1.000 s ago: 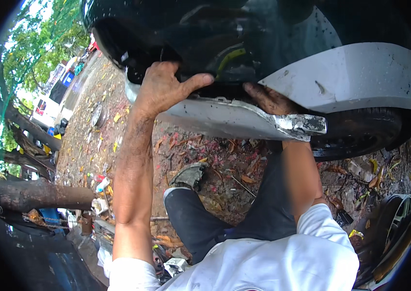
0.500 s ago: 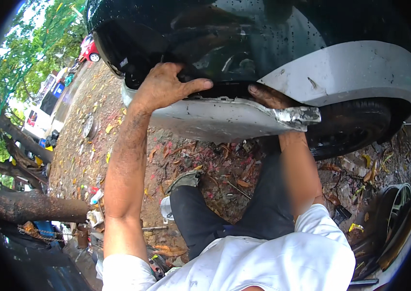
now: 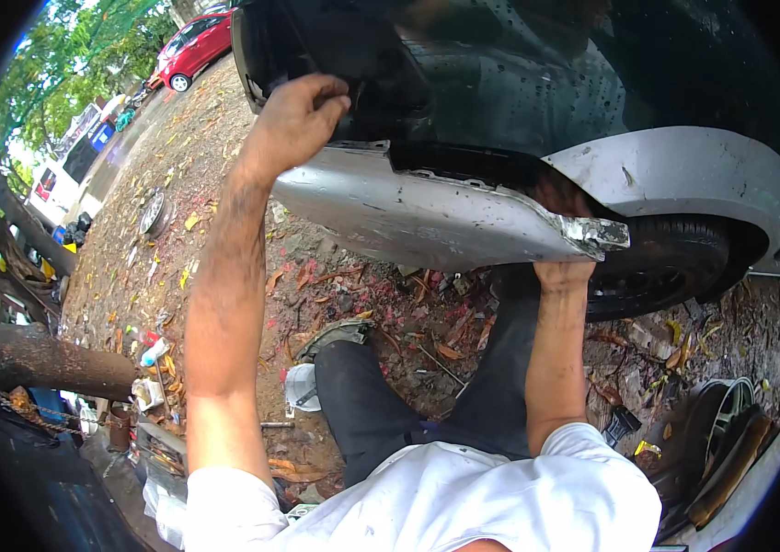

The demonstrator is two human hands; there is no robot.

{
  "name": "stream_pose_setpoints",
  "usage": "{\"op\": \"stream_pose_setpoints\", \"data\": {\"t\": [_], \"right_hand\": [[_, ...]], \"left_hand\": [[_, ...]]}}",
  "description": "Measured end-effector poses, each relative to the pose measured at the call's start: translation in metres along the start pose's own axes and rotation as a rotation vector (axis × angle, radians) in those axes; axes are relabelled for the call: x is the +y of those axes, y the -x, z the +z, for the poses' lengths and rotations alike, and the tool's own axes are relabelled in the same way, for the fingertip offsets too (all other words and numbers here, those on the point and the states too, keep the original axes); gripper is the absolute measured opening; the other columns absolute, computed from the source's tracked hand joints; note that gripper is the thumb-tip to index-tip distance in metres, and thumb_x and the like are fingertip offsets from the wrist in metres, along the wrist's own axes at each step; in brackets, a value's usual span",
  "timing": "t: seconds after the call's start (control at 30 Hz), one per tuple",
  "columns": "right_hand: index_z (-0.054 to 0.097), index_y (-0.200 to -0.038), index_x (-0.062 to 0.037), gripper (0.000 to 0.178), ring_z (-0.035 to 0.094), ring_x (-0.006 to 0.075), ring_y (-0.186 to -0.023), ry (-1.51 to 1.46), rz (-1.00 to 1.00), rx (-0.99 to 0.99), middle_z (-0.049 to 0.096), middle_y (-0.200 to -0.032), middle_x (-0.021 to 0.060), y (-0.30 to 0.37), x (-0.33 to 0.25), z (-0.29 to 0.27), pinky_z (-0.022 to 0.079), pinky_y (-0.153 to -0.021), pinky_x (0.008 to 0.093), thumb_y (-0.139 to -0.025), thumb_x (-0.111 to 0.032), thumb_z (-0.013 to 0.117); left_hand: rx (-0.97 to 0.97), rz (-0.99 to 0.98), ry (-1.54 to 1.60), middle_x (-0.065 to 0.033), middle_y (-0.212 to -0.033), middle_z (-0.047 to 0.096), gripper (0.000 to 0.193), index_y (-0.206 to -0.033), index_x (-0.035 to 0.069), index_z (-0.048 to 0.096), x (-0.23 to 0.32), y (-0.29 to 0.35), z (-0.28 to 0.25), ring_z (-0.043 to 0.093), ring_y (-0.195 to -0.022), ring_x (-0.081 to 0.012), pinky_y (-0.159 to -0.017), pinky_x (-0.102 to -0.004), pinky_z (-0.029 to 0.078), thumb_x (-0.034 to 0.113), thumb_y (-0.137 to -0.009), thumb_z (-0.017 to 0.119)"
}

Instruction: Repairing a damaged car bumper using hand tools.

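Observation:
A silver car bumper [image 3: 427, 212], scuffed and broken at its right end, hangs partly loose from a dark car body [image 3: 519, 83]. A dark gap shows along its upper edge. My right hand [image 3: 561, 195] reaches up from below and grips the bumper near that broken end; most of its fingers are hidden behind it. Above the bumper's left part, my left hand [image 3: 303, 118] is closed, with fingers curled and the thumb near the index finger. It is at the dark opening at the car's corner, and whatever it may hold cannot be made out.
A black wheel [image 3: 657, 267] sits under a silver arch trim [image 3: 684, 170] to the right. Leaves and scraps litter the ground. A loose wheel rim [image 3: 730, 405] lies at lower right, a tree trunk [image 3: 50, 359] at left. A red car [image 3: 195, 51] is parked farther off.
My left hand has left the bumper's upper edge and curled up above its left part. The gap between bumper and body looks wider. My right hand still grips near the broken end.

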State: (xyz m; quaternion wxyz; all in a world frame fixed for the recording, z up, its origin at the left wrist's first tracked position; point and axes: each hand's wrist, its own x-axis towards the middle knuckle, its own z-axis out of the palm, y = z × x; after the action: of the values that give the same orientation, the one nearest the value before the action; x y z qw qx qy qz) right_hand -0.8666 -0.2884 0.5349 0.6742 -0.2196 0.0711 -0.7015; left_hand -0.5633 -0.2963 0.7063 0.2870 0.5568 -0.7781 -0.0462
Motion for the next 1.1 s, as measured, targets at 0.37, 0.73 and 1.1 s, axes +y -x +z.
{"op": "stream_pose_setpoints", "data": {"t": [0.37,0.73,1.1], "right_hand": [[0.049,-0.125,-0.0101,0.053,0.048,0.0238,-0.116,-0.045,-0.188,-0.186,0.054,-0.125,0.0065,0.060,0.017,-0.013,0.035,-0.103,0.0418,-0.092,-0.052,0.042],[0.045,-0.125,-0.0077,0.049,0.047,0.0213,-0.117,0.212,-0.245,0.017,0.050,-0.126,0.0073,0.077,0.031,-0.027,0.036,-0.100,0.0367,-0.094,-0.046,0.042],[0.044,-0.126,-0.0067,0.046,0.045,0.0215,-0.120,0.256,-0.223,-0.026,0.050,-0.128,0.0084,0.076,0.024,-0.011,0.033,-0.104,0.0379,-0.095,-0.041,0.045]], "left_hand": [[0.177,0.093,-0.113,-0.0146,-0.098,0.060,0.059,-0.100,-0.003,0.065,-0.008,0.043,0.047,0.056,-0.095,-0.0316,-0.086,-0.0399,0.044,0.051,-0.076,0.066],[0.145,0.131,-0.173,-0.0139,-0.103,0.059,0.059,-0.103,-0.003,0.064,-0.011,0.044,0.044,0.055,-0.102,-0.0322,-0.091,-0.0400,0.044,0.049,-0.075,0.068],[-0.157,0.139,0.182,-0.0121,-0.115,0.062,0.040,-0.126,0.000,0.049,0.015,-0.030,0.023,0.057,-0.109,-0.0228,-0.097,-0.0308,0.041,0.006,-0.086,0.055]]}}
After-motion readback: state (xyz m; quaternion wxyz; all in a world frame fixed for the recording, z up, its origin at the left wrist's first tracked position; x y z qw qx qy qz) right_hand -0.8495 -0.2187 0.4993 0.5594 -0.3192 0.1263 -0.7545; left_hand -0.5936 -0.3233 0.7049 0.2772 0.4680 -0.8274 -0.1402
